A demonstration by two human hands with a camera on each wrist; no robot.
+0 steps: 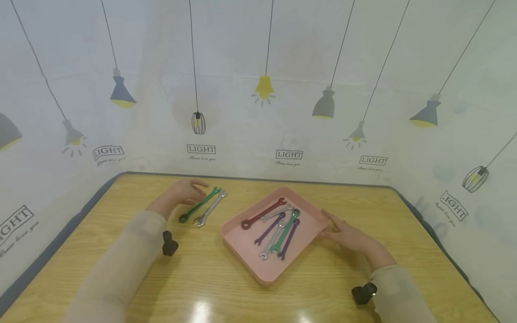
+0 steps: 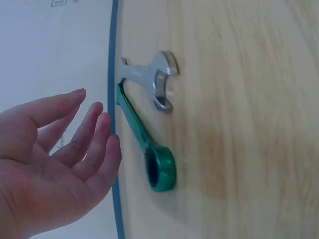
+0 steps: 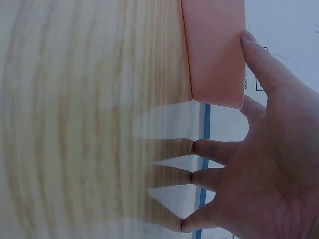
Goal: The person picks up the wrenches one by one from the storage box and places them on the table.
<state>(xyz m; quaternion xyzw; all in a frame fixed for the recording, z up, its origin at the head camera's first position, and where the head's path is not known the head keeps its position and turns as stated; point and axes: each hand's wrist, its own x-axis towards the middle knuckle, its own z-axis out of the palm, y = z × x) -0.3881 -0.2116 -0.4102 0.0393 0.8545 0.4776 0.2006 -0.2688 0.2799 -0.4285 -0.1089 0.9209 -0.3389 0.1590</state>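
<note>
My left hand point(image 1: 186, 192) hovers beside a green combination wrench point(image 1: 199, 205) on the table. Its fingers are loosely bent with nothing between them, and the left wrist view shows a gap to the wrench. Just right of that lies a silver open-end wrench point(image 1: 211, 208). In the middle stands a pink tray point(image 1: 238, 253), turned at an angle. It holds several wrenches: a red wrench point(image 1: 264, 213), a green wrench point(image 1: 286, 231), purple wrenches and silver ones. At the tray's right corner my right hand point(image 1: 351, 235) touches the rim, its fingers spread and fairly straight.
The wooden table point(image 1: 194, 278) has a dark blue edge point(image 1: 258, 180) along the back. A pale curtain point(image 1: 242, 45) printed with lamps surrounds it. Black cameras point(image 1: 169, 244) sit on both wrists.
</note>
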